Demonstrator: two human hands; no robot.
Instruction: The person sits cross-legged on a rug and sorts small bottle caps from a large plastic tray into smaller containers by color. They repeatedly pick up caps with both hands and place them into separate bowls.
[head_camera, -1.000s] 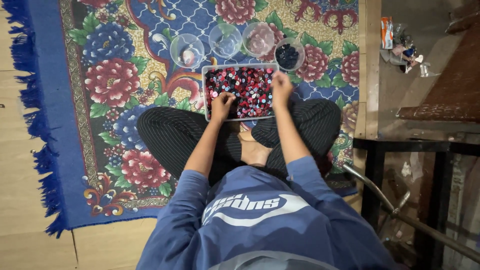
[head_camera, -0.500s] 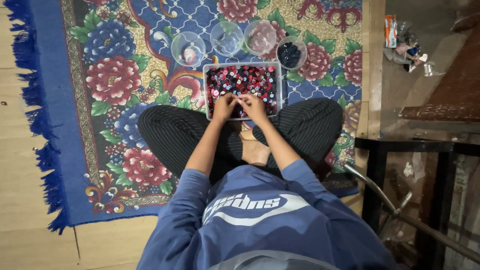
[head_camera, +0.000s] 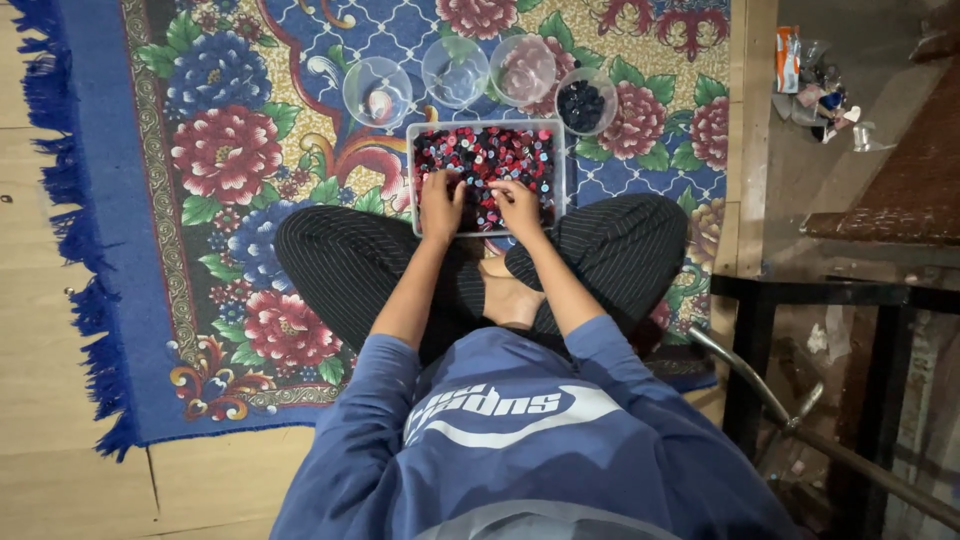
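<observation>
Red, black and blue beads fill a clear rectangular tray (head_camera: 560, 160) on the flowered rug (head_camera: 240, 200), right against the sitter's crossed legs. Both hands are down in the near half: the left hand (head_camera: 441, 203) and right hand (head_camera: 518, 205) each curl their fingers into the pile, though whether either pinches a bead I cannot tell. Four clear bowls (head_camera: 377, 92) line the tray's far edge (only the rightmost, the dark-bead bowl (head_camera: 584, 104), looks filled). A careless reach over the tray could tip a light bowl and scatter beads into the rug's pattern.
</observation>
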